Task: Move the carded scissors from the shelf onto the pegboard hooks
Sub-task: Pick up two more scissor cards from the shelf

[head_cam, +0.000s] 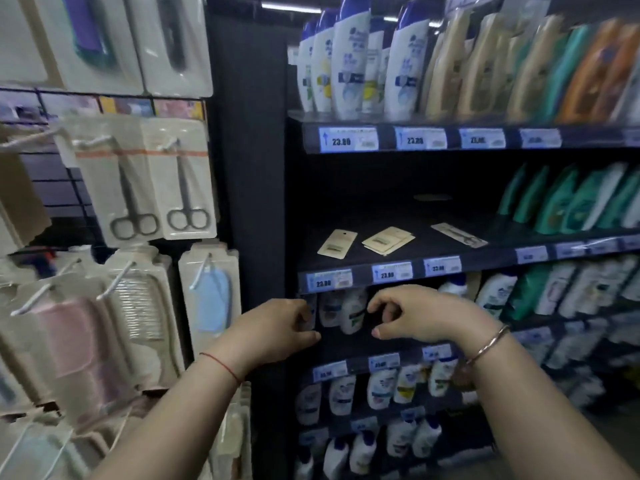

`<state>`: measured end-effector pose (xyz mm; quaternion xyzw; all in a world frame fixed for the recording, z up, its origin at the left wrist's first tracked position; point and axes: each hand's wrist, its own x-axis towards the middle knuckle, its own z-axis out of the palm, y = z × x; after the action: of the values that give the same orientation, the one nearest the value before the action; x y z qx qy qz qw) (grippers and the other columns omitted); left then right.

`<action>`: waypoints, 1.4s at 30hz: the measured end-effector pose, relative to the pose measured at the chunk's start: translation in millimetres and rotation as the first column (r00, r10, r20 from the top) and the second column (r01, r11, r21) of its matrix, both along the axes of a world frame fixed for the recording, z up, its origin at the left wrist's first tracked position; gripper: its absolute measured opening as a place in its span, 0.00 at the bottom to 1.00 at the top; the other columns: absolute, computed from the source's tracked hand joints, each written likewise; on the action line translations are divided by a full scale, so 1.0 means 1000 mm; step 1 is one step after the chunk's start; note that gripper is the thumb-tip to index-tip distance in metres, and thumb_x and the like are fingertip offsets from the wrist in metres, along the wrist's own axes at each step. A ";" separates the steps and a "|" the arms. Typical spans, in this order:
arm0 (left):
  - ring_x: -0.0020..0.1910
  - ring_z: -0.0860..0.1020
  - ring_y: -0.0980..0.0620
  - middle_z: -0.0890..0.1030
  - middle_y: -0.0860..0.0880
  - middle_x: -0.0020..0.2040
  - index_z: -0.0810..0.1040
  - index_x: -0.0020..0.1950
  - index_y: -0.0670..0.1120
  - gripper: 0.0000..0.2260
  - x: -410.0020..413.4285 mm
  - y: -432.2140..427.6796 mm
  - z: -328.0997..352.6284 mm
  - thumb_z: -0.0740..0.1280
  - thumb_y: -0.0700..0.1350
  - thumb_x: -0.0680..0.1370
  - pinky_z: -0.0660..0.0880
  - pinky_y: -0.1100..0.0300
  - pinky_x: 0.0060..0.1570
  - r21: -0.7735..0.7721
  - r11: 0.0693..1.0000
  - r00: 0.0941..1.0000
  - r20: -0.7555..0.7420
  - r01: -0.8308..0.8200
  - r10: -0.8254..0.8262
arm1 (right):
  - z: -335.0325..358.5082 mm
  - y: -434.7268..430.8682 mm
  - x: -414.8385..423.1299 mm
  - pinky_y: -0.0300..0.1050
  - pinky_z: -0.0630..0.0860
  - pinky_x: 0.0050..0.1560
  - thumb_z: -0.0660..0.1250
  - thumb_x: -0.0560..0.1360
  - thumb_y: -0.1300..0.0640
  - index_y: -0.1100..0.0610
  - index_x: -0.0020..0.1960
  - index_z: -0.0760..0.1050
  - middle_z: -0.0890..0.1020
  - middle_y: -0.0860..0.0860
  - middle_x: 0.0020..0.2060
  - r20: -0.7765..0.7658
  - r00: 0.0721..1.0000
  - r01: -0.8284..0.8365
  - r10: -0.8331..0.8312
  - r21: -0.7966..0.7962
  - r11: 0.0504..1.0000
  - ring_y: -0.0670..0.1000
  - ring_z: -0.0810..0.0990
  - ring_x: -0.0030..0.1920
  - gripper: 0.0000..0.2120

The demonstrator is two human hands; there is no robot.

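Carded scissors lie on the dark middle shelf (398, 263): one card face down (337, 243), a small stack face down (388, 239), and one face up (459, 234) further right. Two more carded scissors (130, 181) (183, 183) hang from white pegboard hooks (91, 143) at the left. My left hand (277, 329) and my right hand (420, 318) hover below the shelf's front edge, fingers loosely curled and apart, holding nothing.
Shampoo bottles (349, 60) fill the shelves above, below and to the right. Carded combs and brushes (138, 306) hang on lower pegboard hooks. A dark upright post (252, 168) separates the pegboard from the shelving. Price tags line the shelf edges.
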<state>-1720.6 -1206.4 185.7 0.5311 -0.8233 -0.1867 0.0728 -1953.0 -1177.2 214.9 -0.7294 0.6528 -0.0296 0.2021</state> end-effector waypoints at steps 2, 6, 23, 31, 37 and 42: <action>0.49 0.79 0.52 0.80 0.53 0.51 0.76 0.54 0.51 0.14 -0.023 -0.012 0.003 0.67 0.58 0.74 0.78 0.52 0.53 0.018 1.000 1.000 -0.019 0.017 -0.017 | 0.003 -0.009 -0.022 0.39 0.74 0.46 0.70 0.73 0.45 0.46 0.63 0.73 0.80 0.43 0.50 -0.008 1.000 0.018 -0.017 0.016 1.000 0.45 0.79 0.48 0.20; 0.49 0.79 0.53 0.79 0.54 0.50 0.76 0.52 0.54 0.10 -0.067 -0.041 0.011 0.67 0.57 0.74 0.77 0.53 0.51 0.000 1.000 0.999 -0.017 0.028 -0.028 | 0.011 -0.036 -0.067 0.38 0.74 0.45 0.69 0.73 0.43 0.45 0.64 0.72 0.79 0.43 0.51 -0.019 0.999 0.036 -0.036 0.023 0.999 0.44 0.78 0.47 0.20; 0.50 0.78 0.56 0.79 0.53 0.53 0.78 0.57 0.53 0.12 -0.166 -0.150 0.014 0.68 0.53 0.75 0.77 0.59 0.51 -0.133 0.964 0.953 -0.231 -0.230 0.196 | -0.007 -0.176 -0.173 0.38 0.76 0.39 0.71 0.72 0.48 0.44 0.48 0.77 0.81 0.45 0.42 0.264 0.963 0.109 -0.055 -0.196 0.974 0.43 0.79 0.39 0.06; 0.60 0.75 0.55 0.79 0.55 0.59 0.76 0.62 0.53 0.23 -0.200 -0.185 -0.011 0.71 0.59 0.70 0.73 0.55 0.61 -0.163 0.953 0.938 -0.280 -0.257 0.205 | -0.034 -0.213 -0.183 0.31 0.67 0.36 0.72 0.71 0.51 0.45 0.48 0.79 0.78 0.44 0.42 0.297 0.954 0.061 0.025 -0.277 0.959 0.41 0.74 0.36 0.06; 0.64 0.71 0.51 0.76 0.54 0.63 0.72 0.68 0.55 0.30 -0.223 -0.199 -0.017 0.70 0.63 0.69 0.68 0.52 0.65 -0.151 0.961 0.967 -0.145 -0.230 0.208 | -0.038 -0.216 -0.208 0.31 0.69 0.39 0.72 0.72 0.52 0.46 0.50 0.79 0.77 0.43 0.43 0.297 0.955 0.098 0.003 -0.325 0.941 0.41 0.75 0.40 0.07; 0.61 0.73 0.51 0.76 0.53 0.60 0.73 0.65 0.54 0.27 -0.230 -0.207 -0.020 0.73 0.59 0.68 0.69 0.54 0.63 -0.133 0.960 0.956 -0.197 -0.246 0.218 | -0.039 -0.215 -0.239 0.31 0.69 0.42 0.73 0.72 0.53 0.47 0.50 0.79 0.79 0.43 0.45 0.330 0.941 0.188 -0.072 -0.334 0.923 0.41 0.75 0.43 0.08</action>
<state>-1950.7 -1413.6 165.7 0.5977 -0.7572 -0.1594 0.2098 -2192.5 -1392.6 175.9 -0.6947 0.6436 -0.2771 0.1624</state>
